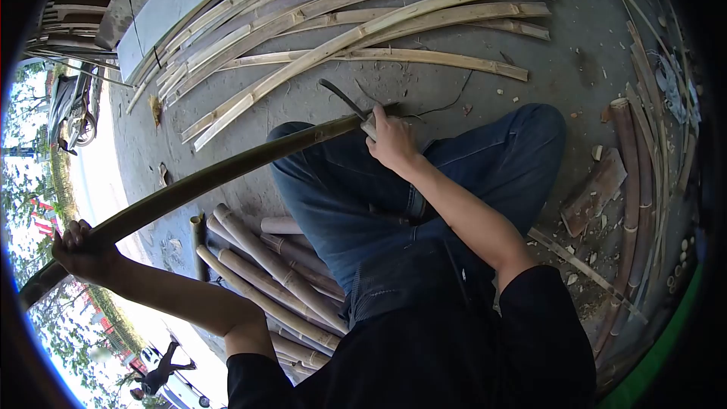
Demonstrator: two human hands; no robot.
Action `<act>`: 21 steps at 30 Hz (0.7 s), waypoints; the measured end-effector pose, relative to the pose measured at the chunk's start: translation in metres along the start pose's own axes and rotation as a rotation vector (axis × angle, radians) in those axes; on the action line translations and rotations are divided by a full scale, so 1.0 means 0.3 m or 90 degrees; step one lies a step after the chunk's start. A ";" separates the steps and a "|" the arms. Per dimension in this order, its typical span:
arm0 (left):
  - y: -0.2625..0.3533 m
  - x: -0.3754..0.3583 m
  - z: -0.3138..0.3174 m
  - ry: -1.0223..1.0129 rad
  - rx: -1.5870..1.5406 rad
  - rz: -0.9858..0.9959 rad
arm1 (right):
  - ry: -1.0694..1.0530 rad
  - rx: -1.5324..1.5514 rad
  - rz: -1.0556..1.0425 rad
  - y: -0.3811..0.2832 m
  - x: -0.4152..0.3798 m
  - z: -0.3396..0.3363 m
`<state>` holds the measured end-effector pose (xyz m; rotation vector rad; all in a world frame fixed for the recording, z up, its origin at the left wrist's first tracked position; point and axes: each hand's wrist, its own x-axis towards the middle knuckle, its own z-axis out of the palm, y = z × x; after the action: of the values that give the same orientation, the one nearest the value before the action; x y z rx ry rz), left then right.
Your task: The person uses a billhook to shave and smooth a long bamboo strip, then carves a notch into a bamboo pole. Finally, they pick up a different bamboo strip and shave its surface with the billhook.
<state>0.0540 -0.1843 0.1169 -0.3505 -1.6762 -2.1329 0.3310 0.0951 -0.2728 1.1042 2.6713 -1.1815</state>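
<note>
A long green bamboo strip runs slantwise across my lap, from the lower left up to my right knee side. My left hand has its fingers wrapped round the strip near its far left end. At the other end, my right hand is closed on the handle of a knife with a dark, curved blade. The blade points up and to the left, right over the strip's end. My legs in blue jeans are folded on the floor beneath.
Split bamboo strips lie in a heap on the concrete floor ahead. Bamboo poles are stacked beside my left thigh, and more poles stand along the right with shavings near them. A motorcycle and a person are outside, left.
</note>
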 end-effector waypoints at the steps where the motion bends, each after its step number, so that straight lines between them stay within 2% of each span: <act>1: 0.001 0.016 -0.030 -0.002 0.002 0.002 | -0.001 0.003 0.000 0.042 0.015 0.019; 3: 0.003 0.025 -0.065 -0.066 -0.038 -0.002 | -0.062 -0.056 0.212 0.219 0.083 0.043; 4: 0.008 0.030 -0.091 -0.134 -0.107 -0.045 | -0.086 -0.073 0.208 0.273 0.099 0.011; 5: 0.015 0.028 -0.105 -0.133 -0.105 -0.047 | -0.115 -0.089 0.205 0.296 0.098 -0.016; 7: 0.029 0.006 -0.120 -0.178 -0.180 -0.026 | -0.139 -0.069 0.223 0.210 0.064 -0.079; 10: 0.051 0.023 -0.120 -0.174 -0.201 -0.006 | 0.018 0.012 0.091 0.114 0.034 -0.104; 12: 0.066 0.066 -0.114 -0.194 -0.233 0.029 | 0.012 0.037 0.108 0.079 0.054 -0.149; 15: 0.052 0.104 -0.074 -0.101 -0.187 0.052 | 0.051 0.070 0.105 0.082 0.083 -0.185; 17: 0.030 0.091 -0.048 -0.132 -0.189 0.051 | 0.094 0.080 0.136 0.108 0.087 -0.205; 19: 0.007 0.074 -0.037 -0.260 -0.214 0.011 | 0.114 0.078 0.130 0.133 0.073 -0.218; 21: -0.008 0.068 -0.028 -0.285 -0.228 0.010 | 0.132 0.077 0.123 0.144 0.063 -0.227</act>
<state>0.0353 -0.1953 0.1216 -1.0054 -1.4791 -2.4727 0.3605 0.1710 -0.2572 1.5440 2.5863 -1.2714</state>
